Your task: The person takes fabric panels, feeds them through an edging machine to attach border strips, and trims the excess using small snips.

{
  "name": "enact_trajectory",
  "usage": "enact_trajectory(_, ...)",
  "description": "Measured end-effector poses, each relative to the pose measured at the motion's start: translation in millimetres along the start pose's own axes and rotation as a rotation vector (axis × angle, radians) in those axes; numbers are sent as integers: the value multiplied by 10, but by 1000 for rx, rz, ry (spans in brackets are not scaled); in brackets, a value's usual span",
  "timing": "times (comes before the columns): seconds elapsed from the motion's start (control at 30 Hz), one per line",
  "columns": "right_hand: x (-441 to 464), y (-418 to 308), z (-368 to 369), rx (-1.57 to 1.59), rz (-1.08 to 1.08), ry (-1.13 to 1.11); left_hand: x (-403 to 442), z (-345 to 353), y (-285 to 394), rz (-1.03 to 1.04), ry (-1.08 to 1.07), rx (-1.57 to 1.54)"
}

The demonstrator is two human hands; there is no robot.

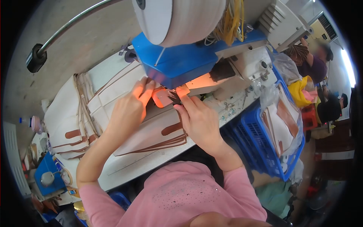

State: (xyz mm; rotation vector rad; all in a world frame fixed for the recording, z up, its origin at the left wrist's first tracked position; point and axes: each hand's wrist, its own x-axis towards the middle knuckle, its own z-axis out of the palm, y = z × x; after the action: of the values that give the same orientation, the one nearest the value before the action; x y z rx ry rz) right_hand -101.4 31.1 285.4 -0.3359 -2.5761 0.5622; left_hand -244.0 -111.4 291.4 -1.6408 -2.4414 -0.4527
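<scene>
Under the blue head of a sewing machine (174, 62), an orange light falls on a light work piece with a brown edge (163, 99). My left hand (130, 108) rests at the left side of this piece, its fingers stretched out and slightly apart. From the right, my right hand (202, 119) reaches in with index finger and thumb close together around a small dark pointed piece (174, 98); its kind is unclear. Below both hands lie stacked white panels with brown trim (151, 136). The needle area is mostly hidden by the machine head.
More white and brown panels (66, 117) lie left on the table. A large white thread cone (196, 19) hangs over the machine. On the right stands a blue crate (261, 140) holding panels. A yellow bag (300, 90) and other people (315, 62) are farther right.
</scene>
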Motion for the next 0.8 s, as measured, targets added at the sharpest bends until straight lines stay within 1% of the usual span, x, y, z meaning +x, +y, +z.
enact_trajectory(0.03, 9, -10, 15, -39, -5, 17, -17, -33, 28, -16, -17, -24)
enact_trajectory(0.17, 70, -33, 91, -139, -32, 57, -98, -42, 76, -26, 33, -70)
enact_trajectory(0.27, 100, -34, 121, -132, -36, 17, -149, 16, 83, -4, 107, -92)
enact_trajectory(0.33, 70, -64, 58, -56, -32, 43, -195, 64, 34, 16, 165, -117)
enact_trajectory(0.37, 46, -72, 22, -17, -34, 53, -230, 89, -4, -11, 161, -139)
enact_trajectory(0.43, -57, -49, -50, 243, 46, -98, -333, 154, -104, -67, 148, -180)
enact_trajectory(0.47, -103, -42, -70, 373, 85, -174, -400, 234, -174, -92, 98, -220)
enact_trajectory(0.53, -245, 94, 132, 543, 167, -186, -553, 462, -286, -145, -4, -302)
enact_trajectory(0.57, -313, 178, 256, 628, 208, -190, -631, 573, -270, -131, -83, -312)
enact_trajectory(0.63, -373, 286, 396, 617, 434, -314, -755, 702, -159, -107, -235, -330)
enact_trajectory(0.67, -414, 330, 473, 608, 550, -378, -786, 683, -73, -124, -247, -391)
enact_trajectory(0.73, -537, 430, 695, 749, 558, -311, -725, 494, 167, -159, -266, -511)
enact_trajectory(0.77, -596, 470, 798, 820, 561, -278, -700, 446, 220, -131, -328, -668)
enact_trajectory(0.8, -643, 526, 869, 827, 613, -287, -671, 406, 255, -101, -388, -826)
